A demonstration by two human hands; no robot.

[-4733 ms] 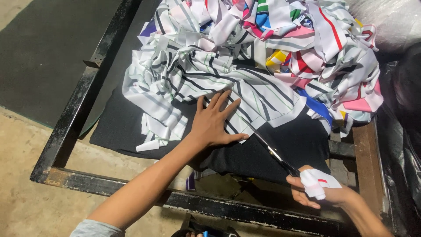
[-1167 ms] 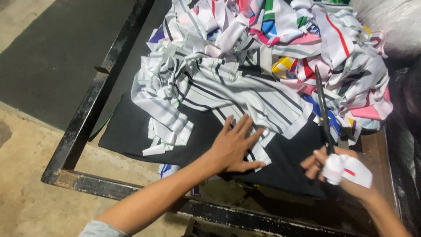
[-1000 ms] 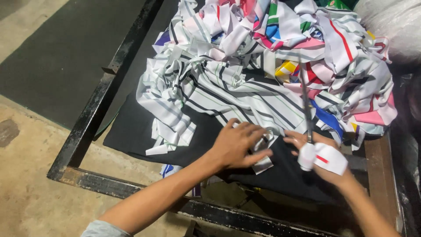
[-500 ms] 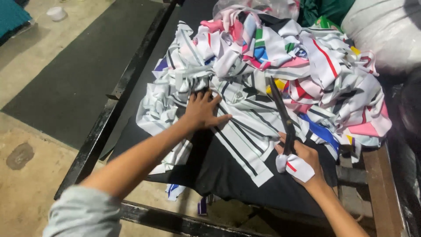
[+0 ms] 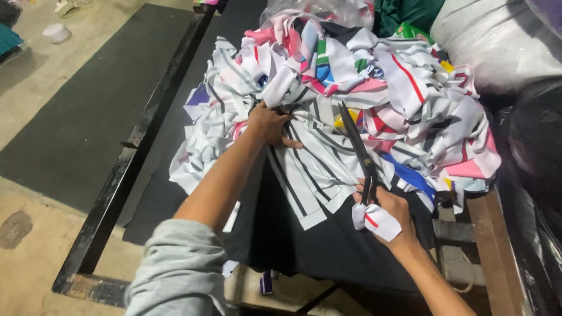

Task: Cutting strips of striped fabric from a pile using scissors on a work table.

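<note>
Gripping a bunch of striped white fabric strips point(image 5: 316, 169), the left hand point(image 5: 268, 124) has its fingers clenched into the cloth near the middle of the heap of fabric scraps point(image 5: 374, 88). Just right of it, the right hand point(image 5: 391, 212), with a white cloth wrap point(image 5: 374, 221) around the fingers, grasps black scissors point(image 5: 356, 146), blades closed and pointing up over the strips. All of it lies on a black cloth point(image 5: 328, 251) covering the dark metal-framed table point(image 5: 111, 199)

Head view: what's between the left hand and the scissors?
White fabric strips with dark stripes span the gap from left hand to scissors, in the head view.
</note>
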